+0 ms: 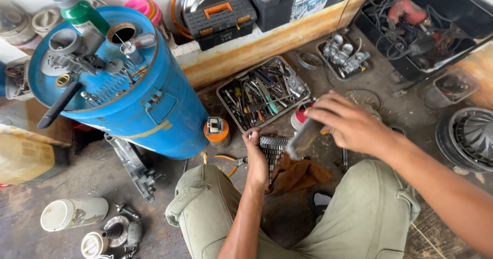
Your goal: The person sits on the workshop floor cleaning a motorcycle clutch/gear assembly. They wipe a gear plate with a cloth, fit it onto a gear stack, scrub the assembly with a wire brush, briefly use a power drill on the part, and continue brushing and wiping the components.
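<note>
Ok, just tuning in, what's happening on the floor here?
A person in olive trousers sits on the concrete floor of a workshop. The left hand steadies a ribbed, toothed metal shaft that stands over a brown rag. The right hand holds a grey metal tool against it; the tool is blurred. A tray of hand tools lies just beyond, with a blue drum bearing parts to the left and orange-handled pliers by the knee.

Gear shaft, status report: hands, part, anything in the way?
Left hand grips gear shaft. Right hand holds grey tool above it. Brown rag beneath; pliers beside.
</note>
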